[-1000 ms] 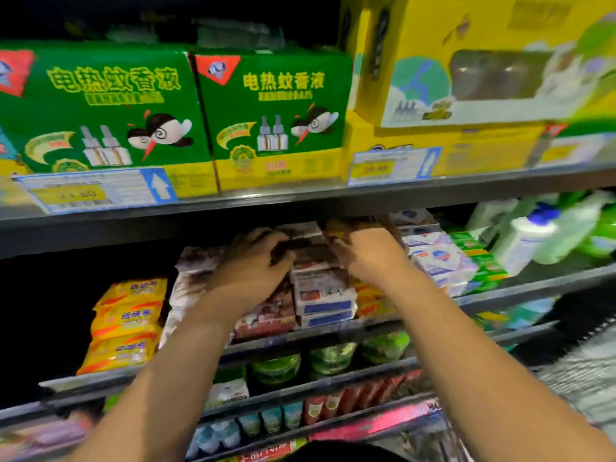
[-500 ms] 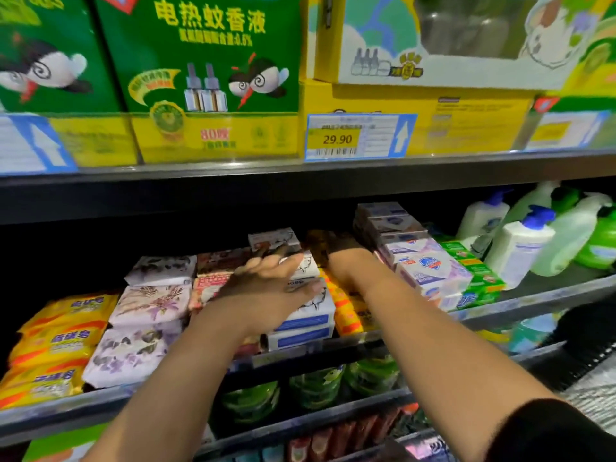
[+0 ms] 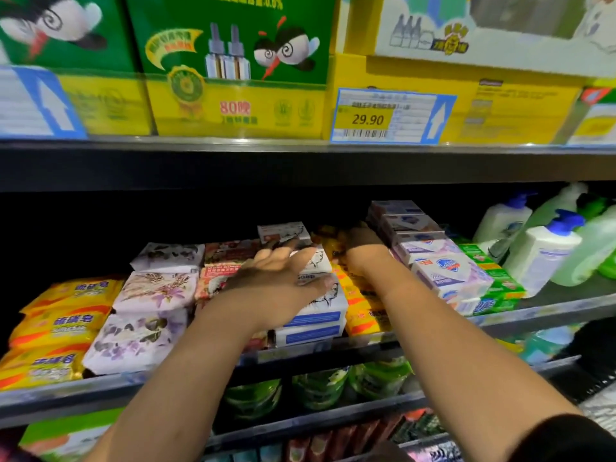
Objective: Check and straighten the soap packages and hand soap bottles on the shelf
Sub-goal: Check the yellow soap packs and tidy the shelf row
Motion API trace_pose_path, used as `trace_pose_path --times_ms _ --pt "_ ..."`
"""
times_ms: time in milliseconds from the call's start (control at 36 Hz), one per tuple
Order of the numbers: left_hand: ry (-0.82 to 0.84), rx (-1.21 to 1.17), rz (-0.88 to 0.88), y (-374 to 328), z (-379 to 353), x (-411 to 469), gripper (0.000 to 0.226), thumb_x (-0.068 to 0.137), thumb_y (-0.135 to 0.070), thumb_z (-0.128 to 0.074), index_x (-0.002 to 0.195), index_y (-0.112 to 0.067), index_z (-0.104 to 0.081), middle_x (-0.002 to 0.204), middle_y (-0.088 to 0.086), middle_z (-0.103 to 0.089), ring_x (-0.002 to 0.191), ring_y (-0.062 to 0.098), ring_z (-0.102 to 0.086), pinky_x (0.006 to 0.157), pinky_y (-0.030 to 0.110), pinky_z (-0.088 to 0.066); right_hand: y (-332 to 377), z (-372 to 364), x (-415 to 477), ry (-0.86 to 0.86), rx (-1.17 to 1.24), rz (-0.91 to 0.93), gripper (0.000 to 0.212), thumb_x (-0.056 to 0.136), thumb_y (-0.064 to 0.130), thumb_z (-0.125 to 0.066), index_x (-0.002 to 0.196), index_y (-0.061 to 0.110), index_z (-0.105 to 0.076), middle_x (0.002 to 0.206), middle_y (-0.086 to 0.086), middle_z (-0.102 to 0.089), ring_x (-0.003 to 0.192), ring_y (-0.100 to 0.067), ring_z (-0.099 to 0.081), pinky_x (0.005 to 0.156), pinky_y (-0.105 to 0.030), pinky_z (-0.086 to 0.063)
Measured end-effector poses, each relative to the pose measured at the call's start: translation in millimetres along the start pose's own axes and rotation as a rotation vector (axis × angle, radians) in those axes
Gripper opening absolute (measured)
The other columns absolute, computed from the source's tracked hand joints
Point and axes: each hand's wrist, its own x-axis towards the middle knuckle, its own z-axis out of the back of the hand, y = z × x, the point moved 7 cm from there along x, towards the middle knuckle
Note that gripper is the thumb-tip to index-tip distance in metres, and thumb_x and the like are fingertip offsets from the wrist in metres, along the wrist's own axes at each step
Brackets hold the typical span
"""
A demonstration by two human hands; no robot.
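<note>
Black sleeve fabric (image 3: 586, 438) is showing at the lower right, nearest the camera, and two bare forearms are reaching up from there over a lower tier where green pouches (image 3: 320, 388) are standing. Above that, the shelf (image 3: 550, 311) is carrying the soap: yellow packs (image 3: 63, 325) stacked at the left, floral-wrapped packs (image 3: 146, 315) beside them, then a stack of white soap boxes (image 3: 316, 315) with blue bands. The left grip (image 3: 283, 278) is lying wide on top of the white soap boxes, fingers straight and spread, holding nothing. Just to the right, orange packs (image 3: 363, 308) are sitting in a row, and the right grip (image 3: 360, 245) is reaching deep over them into the dark; whether it is holding anything I cannot tell. Further right, white-and-blue soap packages (image 3: 446, 275) are lying in a staggered stack beside green boxes (image 3: 493, 278), and hand soap bottles (image 3: 540, 258) with blue pumps are standing at the shelf's far right. Overhead, green cartons (image 3: 233, 55) are standing next to a yellow carton (image 3: 466, 105) bearing a 29.90 price tag (image 3: 390, 118).
</note>
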Motion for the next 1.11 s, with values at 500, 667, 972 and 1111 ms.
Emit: trace_pose_path --times_ms 500,667,972,1111 --pt "0.076 -0.069 -0.001 2 -2 5 0.070 0.089 -0.077 -0.028 0.151 -0.052 -0.009 0.163 -0.019 0.004 0.151 0.014 0.007 0.121 0.047 -0.011 15 64 -64 -0.226 0.027 0.192 0.044 0.089 0.012 -0.071 0.130 0.021 -0.060 0.144 -0.014 -0.047 0.124 -0.034 -0.052 0.098 -0.033 -0.046" --pt "0.023 -0.057 -0.039 4 -1 8 0.071 0.090 -0.075 -0.032 0.152 -0.048 -0.012 0.163 -0.020 0.006 0.151 0.010 0.009 0.123 0.040 -0.009 4 84 -127 -0.311 0.307 0.148 0.041 0.089 0.039 -0.071 0.064 0.016 -0.048 0.063 -0.001 -0.046 0.058 -0.012 -0.045 0.052 -0.025 -0.029" --pt "-0.346 -0.384 -0.433 14 39 -51 0.075 0.085 -0.029 -0.075 0.144 -0.049 -0.035 0.150 -0.036 -0.019 0.136 -0.008 -0.026 0.111 0.017 -0.028 19 48 -191 0.083 1.241 0.059 0.027 0.074 0.024 -0.078 0.099 0.027 -0.071 0.096 -0.003 -0.071 0.083 -0.019 -0.067 0.073 -0.040 -0.054" --pt "-0.435 -0.426 -0.654 24 40 -92 0.038 0.088 -0.044 -0.066 0.124 -0.034 -0.061 0.140 -0.012 -0.051 0.123 0.009 -0.053 0.102 0.022 -0.042 54 18 -219 0.236 1.279 0.056 0.034 0.076 0.021 -0.083 0.106 0.014 -0.067 0.094 -0.006 -0.065 0.075 -0.011 -0.062 0.057 -0.024 -0.051"
